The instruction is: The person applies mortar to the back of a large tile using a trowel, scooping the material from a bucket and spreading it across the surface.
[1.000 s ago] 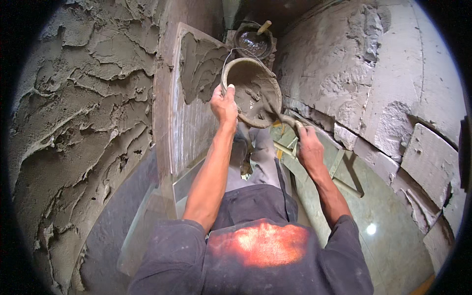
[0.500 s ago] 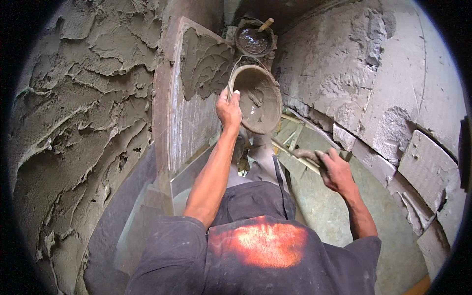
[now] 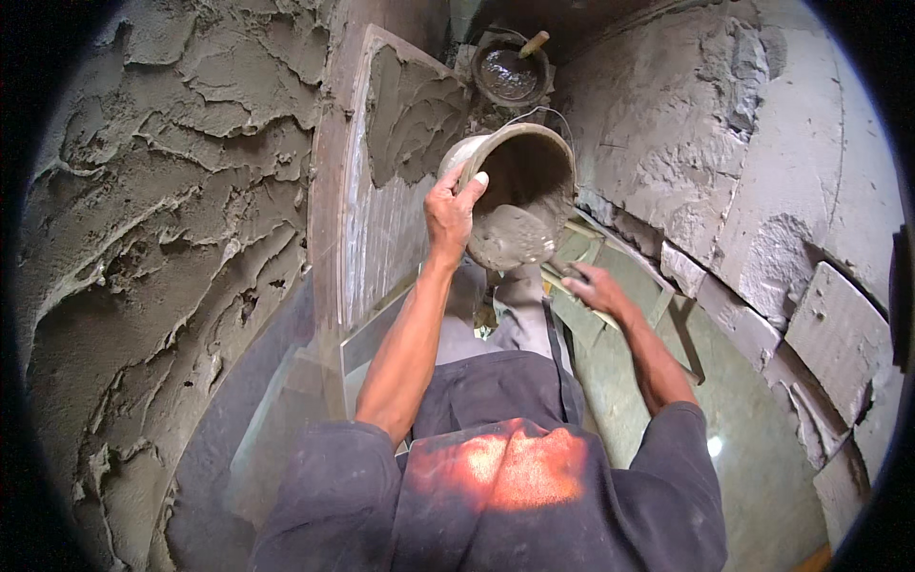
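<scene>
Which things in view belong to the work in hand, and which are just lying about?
In use:
tilted bucket, gripped at its rim by the left hand
grey mortar inside it
tool in the right hand

Apparently lying about:
second bucket with liquid
pale stick at its rim
grey slab at right

Left hand (image 3: 450, 217): its fingertips are hidden behind the bucket (image 3: 462, 153).
Right hand (image 3: 596, 289): it is blurred, so the single fingers are difficult to separate.
Tool (image 3: 569, 272): also blurred; I cannot tell where its far end meets the mortar (image 3: 513, 236).
Stick (image 3: 535, 43): its lower end is out of sight in the far bucket (image 3: 547, 84).
Trousers (image 3: 522, 296): partly covered by the nearer bucket.
Shirt (image 3: 515, 543): cut by the lower edge.
</scene>
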A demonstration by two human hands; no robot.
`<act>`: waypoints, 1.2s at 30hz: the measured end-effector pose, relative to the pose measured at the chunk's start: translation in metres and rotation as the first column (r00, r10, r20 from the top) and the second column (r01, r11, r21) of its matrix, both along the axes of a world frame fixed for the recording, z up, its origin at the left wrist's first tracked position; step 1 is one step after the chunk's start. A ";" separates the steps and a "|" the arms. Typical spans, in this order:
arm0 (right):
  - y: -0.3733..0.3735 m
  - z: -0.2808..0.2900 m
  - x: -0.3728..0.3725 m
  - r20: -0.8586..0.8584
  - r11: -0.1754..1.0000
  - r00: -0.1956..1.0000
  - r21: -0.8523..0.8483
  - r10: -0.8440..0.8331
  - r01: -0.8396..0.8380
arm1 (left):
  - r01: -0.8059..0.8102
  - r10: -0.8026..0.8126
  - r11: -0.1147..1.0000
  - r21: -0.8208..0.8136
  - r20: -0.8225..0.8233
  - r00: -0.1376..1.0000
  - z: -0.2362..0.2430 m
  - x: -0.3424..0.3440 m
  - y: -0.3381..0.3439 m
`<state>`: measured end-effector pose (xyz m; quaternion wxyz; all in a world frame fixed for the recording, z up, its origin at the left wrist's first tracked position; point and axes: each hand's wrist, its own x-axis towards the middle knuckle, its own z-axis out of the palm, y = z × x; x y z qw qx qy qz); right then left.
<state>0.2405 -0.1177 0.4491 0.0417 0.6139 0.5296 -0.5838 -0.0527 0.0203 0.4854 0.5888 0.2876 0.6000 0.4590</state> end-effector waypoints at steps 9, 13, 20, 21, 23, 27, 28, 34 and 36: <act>-0.036 0.005 -0.072 -0.297 0.778 0.762 -0.485 -0.576 0.400 | -0.148 0.162 0.982 -0.121 0.116 0.980 -0.056 -0.016 -0.030; -0.049 -0.019 -0.062 -0.267 0.870 0.831 -0.228 -0.488 0.438 | -0.264 0.297 0.938 -0.224 0.128 0.946 -0.088 -0.022 -0.056; 0.000 -0.051 -0.092 -0.136 0.854 0.869 -0.309 -0.475 0.418 | -0.409 0.459 0.817 -0.407 0.028 0.888 -0.165 -0.026 -0.132; -0.005 -0.067 -0.106 -0.205 0.873 0.850 -0.165 -0.485 0.459 | -0.409 0.443 0.826 -0.387 -0.002 0.896 -0.170 -0.025 -0.143; 0.007 -0.071 -0.144 -0.234 0.909 0.888 0.036 -0.395 0.414 | -0.466 0.524 0.748 -0.473 -0.010 0.851 -0.180 -0.022 -0.168; 0.021 -0.081 -0.229 -0.208 0.907 0.898 0.092 -0.387 0.412 | -0.401 0.482 0.725 -0.560 -0.003 0.876 -0.181 -0.023 -0.209; 0.027 -0.080 -0.252 -0.196 0.900 0.882 -0.017 -0.430 0.435 | -0.427 0.530 0.694 -0.579 0.010 0.848 -0.176 -0.016 -0.204; 0.013 -0.033 -0.396 -0.190 0.848 0.879 0.237 -0.438 0.474 | -0.467 0.567 0.703 -0.537 0.027 0.823 -0.185 -0.015 -0.226; -0.013 -0.013 -0.394 -0.293 0.885 0.852 0.040 -0.433 0.464 | -0.457 0.552 0.714 -0.530 0.026 0.833 -0.183 -0.021 -0.225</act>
